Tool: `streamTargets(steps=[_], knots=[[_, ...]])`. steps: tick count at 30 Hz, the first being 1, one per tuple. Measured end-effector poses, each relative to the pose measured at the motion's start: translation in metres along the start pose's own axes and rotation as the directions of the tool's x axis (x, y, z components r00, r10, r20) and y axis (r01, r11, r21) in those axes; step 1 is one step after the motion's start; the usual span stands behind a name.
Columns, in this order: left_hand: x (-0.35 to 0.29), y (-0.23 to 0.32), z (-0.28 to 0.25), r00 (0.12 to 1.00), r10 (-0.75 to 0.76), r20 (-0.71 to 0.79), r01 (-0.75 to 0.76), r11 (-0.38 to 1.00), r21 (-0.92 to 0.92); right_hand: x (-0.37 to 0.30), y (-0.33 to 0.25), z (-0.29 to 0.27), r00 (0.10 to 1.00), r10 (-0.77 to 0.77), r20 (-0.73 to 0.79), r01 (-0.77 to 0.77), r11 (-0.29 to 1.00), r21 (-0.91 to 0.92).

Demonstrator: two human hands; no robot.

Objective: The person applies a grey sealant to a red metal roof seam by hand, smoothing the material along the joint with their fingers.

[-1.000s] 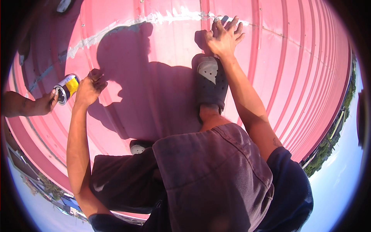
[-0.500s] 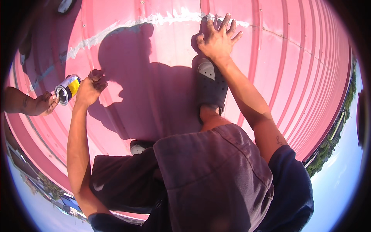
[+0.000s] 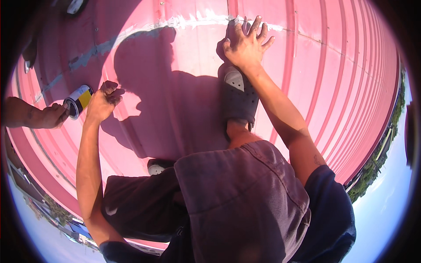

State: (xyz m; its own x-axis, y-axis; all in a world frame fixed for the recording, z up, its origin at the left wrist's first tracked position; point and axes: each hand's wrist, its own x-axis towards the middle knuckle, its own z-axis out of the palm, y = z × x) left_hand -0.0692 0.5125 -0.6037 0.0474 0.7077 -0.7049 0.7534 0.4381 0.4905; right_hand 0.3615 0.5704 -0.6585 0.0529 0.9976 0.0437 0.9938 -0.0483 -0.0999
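My right hand [image 3: 246, 47] lies with its fingers spread on the pink ribbed metal roof [image 3: 197, 52], at the right part of a pale smeared strip of sealant [image 3: 193, 20]. Its fingertips look smudged. On the left, my left hand [image 3: 101, 104] is raised with dirty fingers curled in; whether anything sits between them is hidden. Just beside it is a tilted can [image 3: 79, 101] with a white, yellow and dark label and a dark opening. Another person's hand [image 3: 56, 115], coming from the left edge, grips the can's rim end.
My foot in a dark clog [image 3: 240, 94] stands on the roof below my right hand. A second clog [image 3: 157, 167] shows beside my knee. Another person's feet are at upper left. The roof's edge curves along the right, with trees [image 3: 372, 168] and sky beyond.
The other person's shadow has spread right over the strip's left part. That person's hand and the can have shifted slightly right, the can's opening now darker. My hands have hardly moved.
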Motion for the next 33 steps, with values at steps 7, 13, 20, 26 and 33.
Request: streamTargets(steps=[7,13,20,26,33], knots=[[0.006,-0.012,-0.004,0.999,0.030,-0.028,-0.026,0.992,0.126,0.009,-0.022,0.009,0.999,0.018,0.040,-0.016,0.998,-0.054],[0.004,-0.012,-0.006,0.996,0.081,-0.035,-0.075,0.986,0.149,0.009,-0.025,0.002,0.992,0.018,0.125,-0.011,0.998,-0.057],[-0.007,0.016,-0.007,1.000,0.014,-0.001,-0.014,0.999,0.052,0.003,-0.021,-0.004,0.990,0.041,0.134,-0.051,0.996,0.069],[0.006,-0.010,-0.003,0.998,0.069,0.005,-0.069,0.997,-0.035,0.011,-0.014,-0.001,1.000,0.000,-0.020,0.000,1.000,0.022],[-0.001,0.004,-0.004,1.000,0.027,0.001,-0.027,0.998,-0.058,0.031,-0.006,-0.017,0.940,-0.215,0.266,0.166,0.967,0.196]])
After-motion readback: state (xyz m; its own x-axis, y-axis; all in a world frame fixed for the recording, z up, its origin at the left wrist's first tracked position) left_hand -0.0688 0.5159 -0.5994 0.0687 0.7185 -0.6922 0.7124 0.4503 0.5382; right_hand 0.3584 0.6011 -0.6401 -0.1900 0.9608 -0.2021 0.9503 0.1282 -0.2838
